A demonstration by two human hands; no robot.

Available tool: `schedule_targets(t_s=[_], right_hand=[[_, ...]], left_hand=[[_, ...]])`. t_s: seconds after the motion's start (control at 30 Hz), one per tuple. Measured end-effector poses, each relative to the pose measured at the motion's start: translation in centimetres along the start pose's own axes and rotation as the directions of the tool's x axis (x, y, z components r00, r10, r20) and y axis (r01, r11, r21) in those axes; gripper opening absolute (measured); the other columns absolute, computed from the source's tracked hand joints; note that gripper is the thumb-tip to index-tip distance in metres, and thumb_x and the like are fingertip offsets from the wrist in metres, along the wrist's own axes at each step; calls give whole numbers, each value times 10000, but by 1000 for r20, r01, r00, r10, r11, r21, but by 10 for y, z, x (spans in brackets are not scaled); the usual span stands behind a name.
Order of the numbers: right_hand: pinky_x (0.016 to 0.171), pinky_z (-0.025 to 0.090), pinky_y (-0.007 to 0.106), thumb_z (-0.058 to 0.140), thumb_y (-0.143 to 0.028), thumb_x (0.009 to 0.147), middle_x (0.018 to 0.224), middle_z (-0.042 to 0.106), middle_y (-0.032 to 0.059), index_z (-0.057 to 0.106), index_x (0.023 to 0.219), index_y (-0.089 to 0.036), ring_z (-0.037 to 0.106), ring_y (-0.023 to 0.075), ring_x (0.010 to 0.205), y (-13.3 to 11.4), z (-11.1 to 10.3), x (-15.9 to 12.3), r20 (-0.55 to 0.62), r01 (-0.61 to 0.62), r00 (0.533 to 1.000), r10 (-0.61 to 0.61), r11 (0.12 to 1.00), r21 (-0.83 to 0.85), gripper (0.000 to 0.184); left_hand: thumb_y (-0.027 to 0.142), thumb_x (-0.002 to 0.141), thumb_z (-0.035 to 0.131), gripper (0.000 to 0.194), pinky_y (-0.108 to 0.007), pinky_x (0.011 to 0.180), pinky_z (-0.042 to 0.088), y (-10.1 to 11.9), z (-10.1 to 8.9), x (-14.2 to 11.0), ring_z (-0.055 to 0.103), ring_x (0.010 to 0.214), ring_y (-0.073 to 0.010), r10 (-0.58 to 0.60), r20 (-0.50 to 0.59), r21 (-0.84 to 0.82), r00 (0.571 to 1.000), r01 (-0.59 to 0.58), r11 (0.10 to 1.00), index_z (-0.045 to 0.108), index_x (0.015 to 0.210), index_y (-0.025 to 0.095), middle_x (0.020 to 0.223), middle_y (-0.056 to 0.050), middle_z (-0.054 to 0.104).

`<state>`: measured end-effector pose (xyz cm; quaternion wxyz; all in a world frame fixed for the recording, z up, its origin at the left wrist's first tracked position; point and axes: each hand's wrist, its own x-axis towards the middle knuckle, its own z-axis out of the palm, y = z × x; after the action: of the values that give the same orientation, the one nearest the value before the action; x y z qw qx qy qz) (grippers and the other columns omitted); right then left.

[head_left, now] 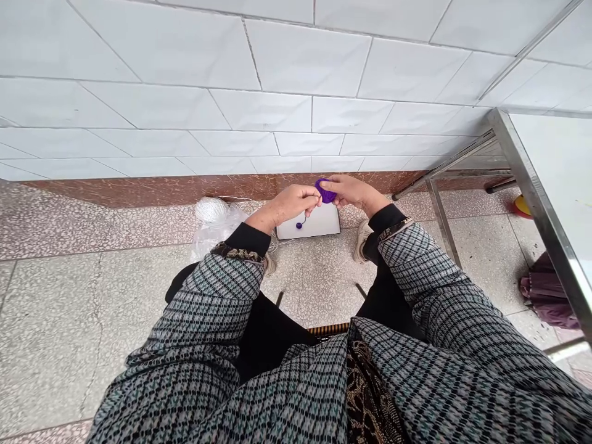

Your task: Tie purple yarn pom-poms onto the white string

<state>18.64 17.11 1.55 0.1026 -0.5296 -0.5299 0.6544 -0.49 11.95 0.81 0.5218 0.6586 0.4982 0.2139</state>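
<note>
A small ball of purple yarn is gripped in my right hand, the thumb lying over its top. Close against its left side is my left hand, fingers pinched together on what looks like the purple yarn strand. Below the left hand a dark strand runs down to a small purple bit of yarn. This appears over a white flat box or board with dark edges, on the floor between my feet.
A ball of white yarn sits by a clear plastic bag on the left. The tiled wall rises just ahead. At right stands a metal-framed table, with dark purple cloth beneath it.
</note>
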Motion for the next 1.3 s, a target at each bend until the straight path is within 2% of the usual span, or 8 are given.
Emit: schedule_targets(t_s=[0.23,0.43,0.63,0.77,0.83,0.97,1.13,1.3], right_hand=[[500,525,159,605,-309,1106,647,618,-26,555,931,-171,537,65,483,-4,3,0,-55,6,998,12,948,318,228],[492,495,144,727,-463,1015,677,616,-31,580,926,-173,542,57,501,0,-2,-1,45,127,986,-159,901,414,337],[451,466,153,846,-408,916,685,644,-30,632,1021,-164,543,64,473,2,-12,-13,302,87,947,-109,992,88,341],[379,425,169,844,-316,926,626,624,-21,616,958,-155,539,81,426,4,-8,-11,242,7,969,45,978,-210,281],[374,436,179,806,-305,961,625,628,-13,599,962,-161,549,91,423,5,-4,-7,163,-43,983,83,972,-232,253],[433,500,180,734,-292,1022,674,661,-3,575,991,-171,566,83,454,6,3,-1,19,-67,998,67,998,16,203],[513,551,174,583,-261,1110,670,666,9,582,931,-157,568,77,493,1,10,-1,-7,-103,994,110,947,305,208],[481,495,144,694,-414,1046,658,605,-31,574,927,-180,510,66,486,-3,10,-3,-44,16,999,5,889,457,289]], left_hand=[[100,901,497,238,-252,677,456,3,17,1,568,581,-118,-15,22,-40,1000,16,999,594,702,187,584,28,580],[139,904,520,203,-244,634,431,-6,26,4,593,598,-128,-87,81,-4,993,88,996,619,733,185,596,21,591],[171,855,574,241,-284,683,420,-15,13,10,556,590,-135,-144,-8,109,990,144,984,575,614,188,575,7,596],[165,831,545,207,-285,664,389,-16,0,11,549,606,-142,-114,-93,130,989,126,984,622,640,186,581,8,619],[159,828,536,183,-280,665,396,-13,-2,9,561,608,-144,-107,-106,117,989,119,986,651,688,184,575,13,619],[141,846,522,176,-268,669,416,-5,2,5,567,594,-133,-58,-108,75,992,66,995,635,719,183,572,19,600],[132,850,519,179,-244,625,421,0,14,3,547,552,-114,-24,-40,79,999,27,996,614,707,183,561,26,573],[161,836,545,145,-247,618,430,-4,23,2,575,567,-123,-60,37,87,998,57,995,638,727,182,586,22,578]])
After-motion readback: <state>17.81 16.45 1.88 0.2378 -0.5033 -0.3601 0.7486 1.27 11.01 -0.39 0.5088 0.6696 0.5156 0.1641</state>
